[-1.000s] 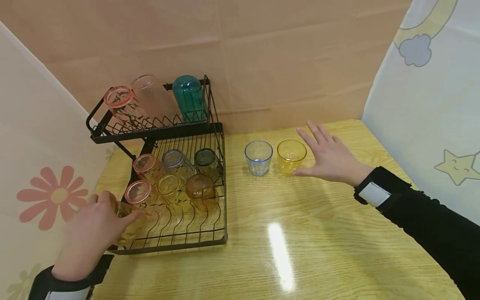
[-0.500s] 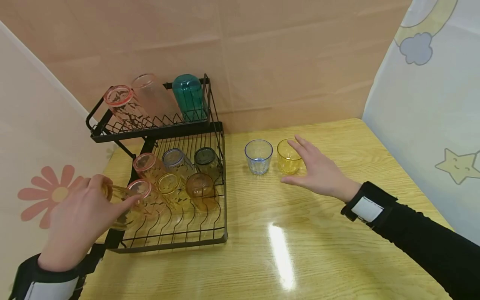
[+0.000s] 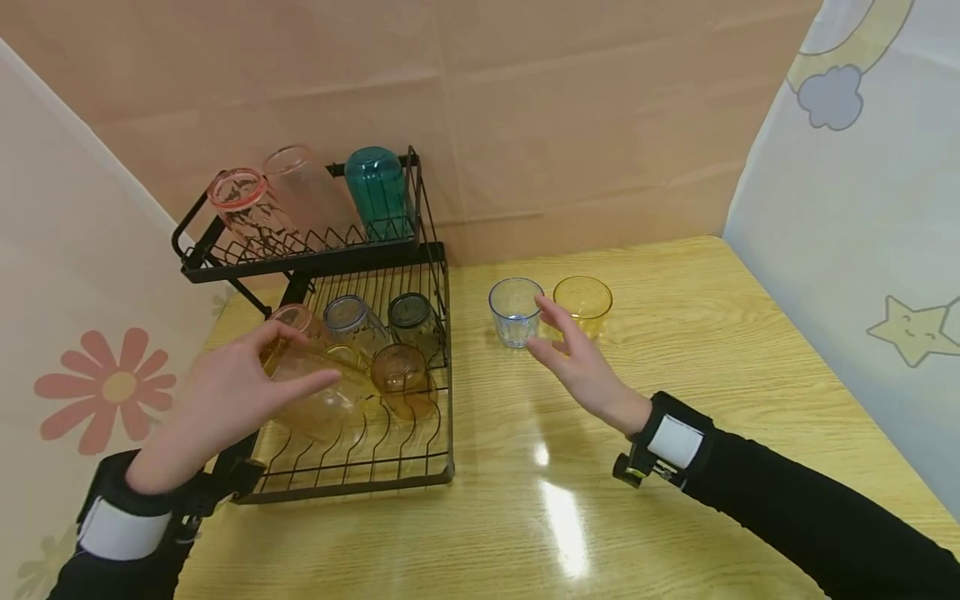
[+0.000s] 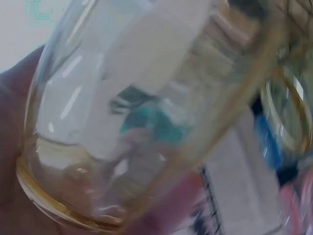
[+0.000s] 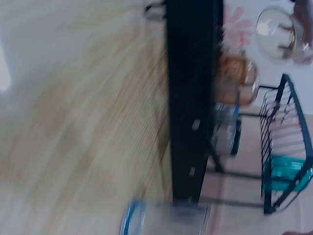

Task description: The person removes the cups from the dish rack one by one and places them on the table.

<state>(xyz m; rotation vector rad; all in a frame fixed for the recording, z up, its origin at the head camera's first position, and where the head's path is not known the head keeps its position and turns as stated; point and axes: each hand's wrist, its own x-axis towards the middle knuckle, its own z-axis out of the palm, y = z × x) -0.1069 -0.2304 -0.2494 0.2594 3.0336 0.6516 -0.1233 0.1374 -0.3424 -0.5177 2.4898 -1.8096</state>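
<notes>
My left hand [image 3: 232, 392] grips a pale yellow glass [image 3: 318, 400], lifted and tilted over the front left of the black dish rack [image 3: 337, 489]. In the left wrist view this yellow-tinted glass [image 4: 112, 122] fills most of the picture, with fingers round it. My right hand [image 3: 585, 371] holds nothing; its thumb and fingers are apart. It is nearest to the blue-rimmed glass [image 3: 513, 312] and a yellow glass [image 3: 581, 296], both standing upright on the table. The hand partly covers the yellow one. The right wrist view is blurred and catches the blue-rimmed glass [image 5: 171, 218] low down.
On the lower rack stand a brown glass [image 3: 401, 383], a dark grey glass [image 3: 412, 321], a bluish glass [image 3: 348, 317] and others partly hidden. The upper tier bears a teal glass [image 3: 377, 192] and a pink glass [image 3: 243, 200]. A wall sheet [image 3: 585, 125] closes the back.
My left hand has raised the pale yellow glass from the rack's front left corner and moved it right. My right hand has shifted left and down, from beside the yellow glass towards the blue-rimmed glass.
</notes>
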